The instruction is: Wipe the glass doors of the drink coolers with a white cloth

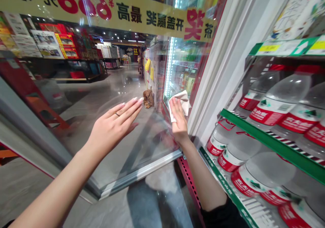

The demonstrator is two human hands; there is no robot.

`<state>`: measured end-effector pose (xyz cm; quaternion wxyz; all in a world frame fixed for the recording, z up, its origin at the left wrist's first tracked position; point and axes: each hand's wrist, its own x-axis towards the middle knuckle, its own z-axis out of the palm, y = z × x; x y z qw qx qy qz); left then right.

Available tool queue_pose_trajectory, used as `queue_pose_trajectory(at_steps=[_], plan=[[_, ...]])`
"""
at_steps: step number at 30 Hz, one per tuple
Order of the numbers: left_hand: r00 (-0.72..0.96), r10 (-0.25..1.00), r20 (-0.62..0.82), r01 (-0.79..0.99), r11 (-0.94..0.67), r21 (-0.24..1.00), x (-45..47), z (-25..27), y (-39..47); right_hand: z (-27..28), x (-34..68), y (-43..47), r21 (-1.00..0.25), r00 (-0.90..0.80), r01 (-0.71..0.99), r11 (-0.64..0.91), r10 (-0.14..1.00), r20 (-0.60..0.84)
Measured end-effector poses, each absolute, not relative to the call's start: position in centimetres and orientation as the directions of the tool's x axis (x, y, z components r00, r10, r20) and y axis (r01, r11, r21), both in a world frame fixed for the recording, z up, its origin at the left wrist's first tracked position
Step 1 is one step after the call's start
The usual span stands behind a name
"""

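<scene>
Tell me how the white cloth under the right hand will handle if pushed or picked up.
The white cloth is probably floppy: its loose edge creases beside the right hand. It looks thin, so likely light. Pushed across the smooth-looking glass, it may slide easily.

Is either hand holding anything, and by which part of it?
The right hand has a white cloth under its flat fingers, toward the cloth's left side; the left hand looks empty.

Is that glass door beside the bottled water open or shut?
Open: the glass door stands angled out over the floor, its yellow strip's lettering mirrored, the water bottles exposed.
</scene>
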<state>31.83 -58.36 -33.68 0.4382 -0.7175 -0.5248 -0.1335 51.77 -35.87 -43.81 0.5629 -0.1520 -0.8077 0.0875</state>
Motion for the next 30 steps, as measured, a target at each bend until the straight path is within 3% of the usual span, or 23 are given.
queue_pose_trajectory(at_steps=[7, 14, 18, 23, 26, 30], plan=[[0.454, 0.591, 0.667, 0.839, -0.032, -0.543, 31.3, -34.0, -57.9, -42.2, 53.2, -31.6, -0.433, -0.194, 0.178, 0.883, 0.463, 0.865], [0.459, 0.582, 0.671, 0.835, -0.025, -0.549, 31.5, -34.0, -57.9, -42.6, 53.3, -31.9, -0.381, -0.248, 0.151, 0.912, 0.408, 0.879], [0.467, 0.582, 0.666, 0.825, -0.015, -0.565, 31.7, -33.8, -58.0, -44.5, 53.8, -30.4, -0.483, -0.137, 0.124, 0.867, 0.497, 0.857], [0.485, 0.571, 0.663, 0.806, 0.003, -0.592, 31.7, -33.7, -57.9, -41.5, 53.6, -28.2, -0.553, -0.015, 0.087, 0.829, 0.556, 0.831], [0.478, 0.57, 0.668, 0.82, -0.018, -0.572, 31.7, -33.8, -57.9, -40.5, 53.5, -28.9, -0.484, -0.071, 0.122, 0.867, 0.494, 0.867], [0.461, 0.593, 0.66, 0.831, -0.027, -0.556, 31.7, -33.9, -57.9, -43.1, 53.9, -30.8, -0.353, -0.253, 0.164, 0.921, 0.385, 0.887]])
